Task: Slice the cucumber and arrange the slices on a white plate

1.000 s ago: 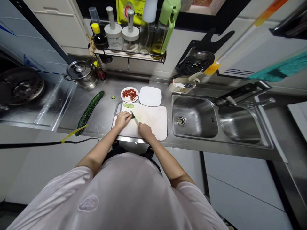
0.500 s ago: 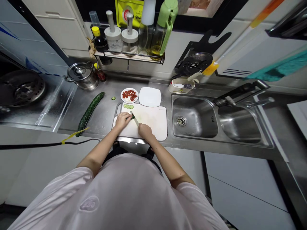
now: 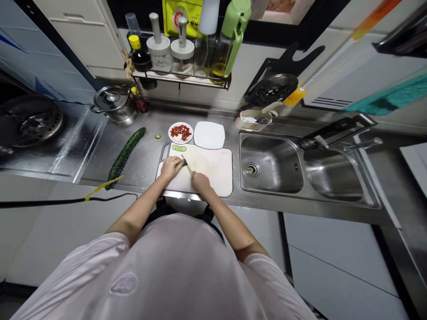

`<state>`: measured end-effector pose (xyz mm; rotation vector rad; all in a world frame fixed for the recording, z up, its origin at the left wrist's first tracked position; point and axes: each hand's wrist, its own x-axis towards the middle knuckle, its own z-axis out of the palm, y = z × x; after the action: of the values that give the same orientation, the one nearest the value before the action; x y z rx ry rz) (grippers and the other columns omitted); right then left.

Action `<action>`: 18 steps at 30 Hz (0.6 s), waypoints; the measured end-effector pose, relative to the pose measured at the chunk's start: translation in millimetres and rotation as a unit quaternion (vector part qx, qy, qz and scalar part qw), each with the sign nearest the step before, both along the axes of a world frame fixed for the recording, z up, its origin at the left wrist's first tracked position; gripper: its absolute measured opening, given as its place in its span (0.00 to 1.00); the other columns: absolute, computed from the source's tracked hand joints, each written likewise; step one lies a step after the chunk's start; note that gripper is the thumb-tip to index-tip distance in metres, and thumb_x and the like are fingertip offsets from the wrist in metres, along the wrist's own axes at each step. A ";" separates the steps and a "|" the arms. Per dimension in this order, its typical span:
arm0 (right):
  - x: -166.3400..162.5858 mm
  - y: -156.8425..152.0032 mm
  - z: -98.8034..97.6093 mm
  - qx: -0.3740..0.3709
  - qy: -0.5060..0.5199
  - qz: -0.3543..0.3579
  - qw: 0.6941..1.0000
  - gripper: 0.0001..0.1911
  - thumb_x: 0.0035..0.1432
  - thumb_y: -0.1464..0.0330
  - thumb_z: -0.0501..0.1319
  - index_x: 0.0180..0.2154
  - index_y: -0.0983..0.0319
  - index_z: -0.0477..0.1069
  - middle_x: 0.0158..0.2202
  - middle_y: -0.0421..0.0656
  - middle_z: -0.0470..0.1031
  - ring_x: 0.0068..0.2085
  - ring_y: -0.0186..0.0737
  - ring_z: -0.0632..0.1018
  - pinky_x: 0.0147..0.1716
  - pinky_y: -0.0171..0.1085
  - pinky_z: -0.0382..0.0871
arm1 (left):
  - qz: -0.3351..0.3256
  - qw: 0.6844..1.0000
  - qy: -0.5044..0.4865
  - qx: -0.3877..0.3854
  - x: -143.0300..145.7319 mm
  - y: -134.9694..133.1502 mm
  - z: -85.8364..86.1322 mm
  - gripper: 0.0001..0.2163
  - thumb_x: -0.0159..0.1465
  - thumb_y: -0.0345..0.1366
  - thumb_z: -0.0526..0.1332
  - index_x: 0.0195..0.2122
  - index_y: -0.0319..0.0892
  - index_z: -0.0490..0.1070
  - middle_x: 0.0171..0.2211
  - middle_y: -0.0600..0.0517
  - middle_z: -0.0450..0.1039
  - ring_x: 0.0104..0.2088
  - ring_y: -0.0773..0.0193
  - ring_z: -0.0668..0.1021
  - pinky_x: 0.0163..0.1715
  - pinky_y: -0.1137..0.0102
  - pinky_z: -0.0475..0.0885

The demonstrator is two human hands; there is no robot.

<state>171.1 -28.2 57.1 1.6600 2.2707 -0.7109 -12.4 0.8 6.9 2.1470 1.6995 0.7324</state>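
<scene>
My left hand (image 3: 171,167) is curled over a short piece of cucumber (image 3: 184,163) on the white cutting board (image 3: 213,171), holding it down. My right hand (image 3: 200,181) grips a knife (image 3: 188,167) whose blade meets the cucumber piece right beside my left fingers. Several cut cucumber slices (image 3: 179,148) lie in a row at the board's far left corner. A whole cucumber (image 3: 125,151) lies on the steel counter left of the board.
Behind the board stand a small plate of red pieces (image 3: 180,132) and a white square plate (image 3: 209,135). A lidded steel pot (image 3: 114,103) sits at the back left, a double sink (image 3: 300,169) to the right, a rack of bottles (image 3: 182,49) above.
Both hands stay at the same spot on the board; the knife has shifted only slightly at the cucumber piece. The view has barely moved.
</scene>
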 end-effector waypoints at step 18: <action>-5.9 4.3 -6.7 -0.006 0.003 -0.022 1.000 0.14 0.62 0.75 0.47 0.48 0.66 0.65 0.42 0.53 0.76 0.45 0.47 0.78 0.42 0.40 0.69 | 0.009 1.000 0.002 0.004 0.0 -0.6 -1.2 0.11 0.66 0.41 0.56 0.41 0.47 0.77 0.41 0.50 0.77 0.43 0.59 0.74 0.47 0.62 0.64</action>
<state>165.3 -23.9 50.3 1.7103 2.2367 -0.7388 -12.4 0.2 5.7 2.1419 1.7219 0.7412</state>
